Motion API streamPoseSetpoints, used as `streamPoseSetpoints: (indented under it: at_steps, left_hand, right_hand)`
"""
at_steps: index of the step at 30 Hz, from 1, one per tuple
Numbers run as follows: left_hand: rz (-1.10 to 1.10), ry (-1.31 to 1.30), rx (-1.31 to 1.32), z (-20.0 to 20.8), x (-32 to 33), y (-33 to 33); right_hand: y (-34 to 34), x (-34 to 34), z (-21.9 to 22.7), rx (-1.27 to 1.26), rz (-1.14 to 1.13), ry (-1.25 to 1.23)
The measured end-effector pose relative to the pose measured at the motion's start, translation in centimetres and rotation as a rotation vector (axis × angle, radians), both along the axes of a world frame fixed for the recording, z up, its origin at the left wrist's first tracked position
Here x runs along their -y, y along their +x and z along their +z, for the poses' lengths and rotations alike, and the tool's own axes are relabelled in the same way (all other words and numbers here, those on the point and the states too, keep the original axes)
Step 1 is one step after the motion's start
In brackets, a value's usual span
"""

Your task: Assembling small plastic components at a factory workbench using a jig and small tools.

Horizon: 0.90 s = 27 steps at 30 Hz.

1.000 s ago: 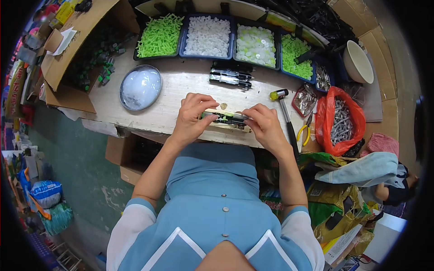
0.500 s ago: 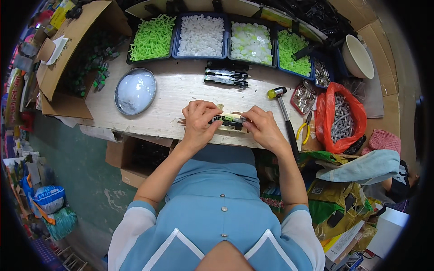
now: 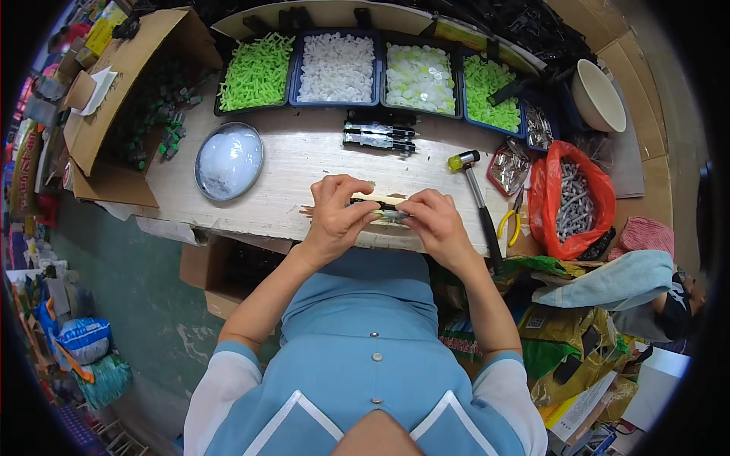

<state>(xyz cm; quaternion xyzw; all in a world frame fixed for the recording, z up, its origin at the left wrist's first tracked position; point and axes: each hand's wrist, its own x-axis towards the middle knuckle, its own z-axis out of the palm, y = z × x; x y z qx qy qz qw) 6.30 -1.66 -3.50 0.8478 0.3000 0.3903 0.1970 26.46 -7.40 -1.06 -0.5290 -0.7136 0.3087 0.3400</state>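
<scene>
At the table's front edge, my left hand [image 3: 337, 215] and my right hand [image 3: 436, 222] face each other with thumbs and fingers pinched. Between their fingertips is a small grey-and-green part [image 3: 391, 216]. A black plastic piece [image 3: 368, 202] shows just behind it, partly hidden by my fingers; whether the two are joined I cannot tell. Farther back lie several black assemblies with silvery middles [image 3: 379, 137], side by side. A hammer [image 3: 477, 194] with a yellow-tipped head rests right of my right hand. To the left stands a round dish of pale, glossy paste [image 3: 228, 161].
Trays of green plastic pieces [image 3: 257, 72], white caps [image 3: 337, 68], and pale discs [image 3: 420, 78] line the back. At right are yellow-handled pliers [image 3: 512, 223], a red bag of grey metal parts [image 3: 538, 220] and a cream bowl [image 3: 598, 96]. A cardboard box [image 3: 114, 110] stands left.
The grey-and-green part has come nearer the front edge between my fingers, and the black piece now shows behind it. My right hand has shifted slightly left, closer to the left hand.
</scene>
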Motion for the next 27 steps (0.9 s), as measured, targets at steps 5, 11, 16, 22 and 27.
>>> streamPoseSetpoints:
  at_steps: [5, 11, 16, 22, 27]
  left_hand:
    - [-0.005, -0.130, 0.007, -0.4, 0.2, 0.0]
    - [0.132, -0.219, 0.020, -0.8, 0.5, -0.5]
    - [0.217, -0.274, -0.012, -1.8, 1.2, -0.2]
    - [0.229, -0.233, -0.038, -2.3, 1.0, 0.5]
    - [0.221, -0.262, -0.033, -2.4, 0.9, 0.4]
  right_hand:
    - [-0.4, 0.3, 0.3, 0.482, 0.009, 0.470]
    - [0.1, 0.4, -0.5, 0.493, -0.007, 0.394]
    - [0.4, 0.1, -1.0, 0.535, -0.014, 0.343]
    - [0.3, -0.3, -1.1, 0.565, 0.012, 0.344]
    - [0.0, -0.6, -1.2, 0.582, 0.036, 0.358]
